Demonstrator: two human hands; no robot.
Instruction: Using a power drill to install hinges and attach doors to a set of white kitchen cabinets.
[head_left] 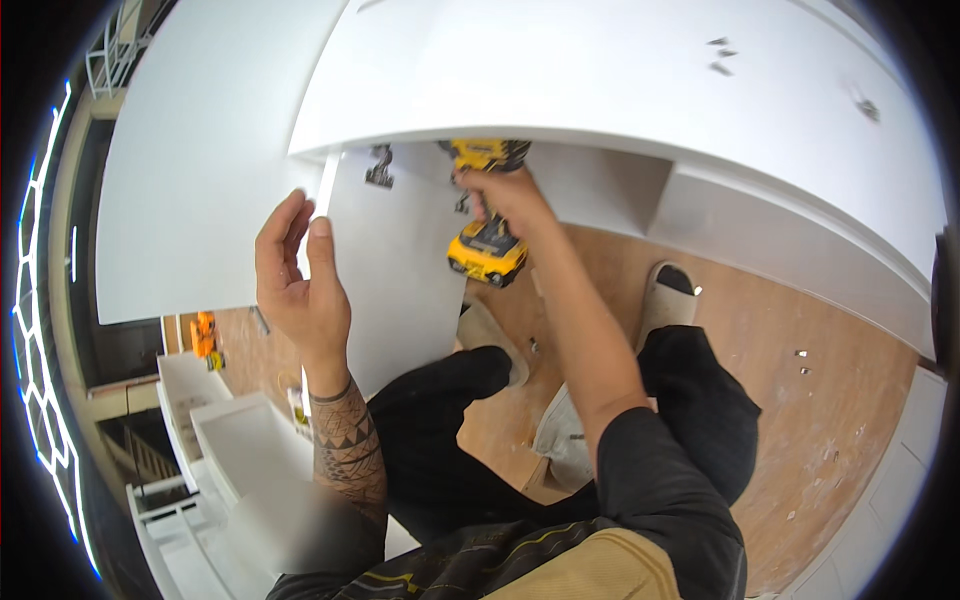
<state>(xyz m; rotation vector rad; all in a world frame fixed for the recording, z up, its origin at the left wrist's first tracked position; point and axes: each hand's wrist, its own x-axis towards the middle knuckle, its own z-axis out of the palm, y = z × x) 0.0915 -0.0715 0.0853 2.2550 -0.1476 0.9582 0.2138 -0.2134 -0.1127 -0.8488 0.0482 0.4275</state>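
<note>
At the near edge of the white panel point(520, 80), the yellow drill point(488, 261) looks rigid and bottom-heavy, best held by its handle point(490, 217), which the right hand's point(507, 196) fingers wrap, the left hand's point(303, 290) curling loosely, empty.

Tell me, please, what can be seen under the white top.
Under the white top show a metal hinge and part of a drill, held in the right hand. The top covers the drill's front and whatever lies deeper.

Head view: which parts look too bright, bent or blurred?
In the head view, the white panel looks washed out, its lower edge bowed; the upper-right fitting is smeared; pale blur overlaps the left sleeve; the drill is fairly clear.
</note>
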